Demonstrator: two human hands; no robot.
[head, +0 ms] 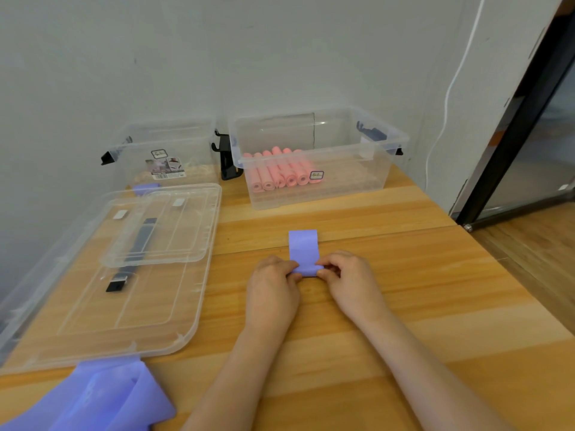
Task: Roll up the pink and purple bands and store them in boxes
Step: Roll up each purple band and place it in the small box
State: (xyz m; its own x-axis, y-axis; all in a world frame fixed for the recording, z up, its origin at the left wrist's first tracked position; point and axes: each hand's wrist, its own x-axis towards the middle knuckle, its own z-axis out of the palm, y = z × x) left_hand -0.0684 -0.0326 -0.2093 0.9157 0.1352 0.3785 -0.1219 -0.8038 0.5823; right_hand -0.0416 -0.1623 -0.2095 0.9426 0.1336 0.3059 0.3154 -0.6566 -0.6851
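Between left hand (273,284), right hand (348,275): purple band (303,248), pinched.

Two clear boxes (320,157), two lids (102,275), six pink rolls (280,171), two hands (273,287)

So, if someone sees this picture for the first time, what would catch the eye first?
Probably the two hands at the table's centre, the left hand and the right hand, pinching the near end of a purple band that is partly rolled. Next, the row of pink rolls in the clear box at the back right, and the purple pile at the near left edge.
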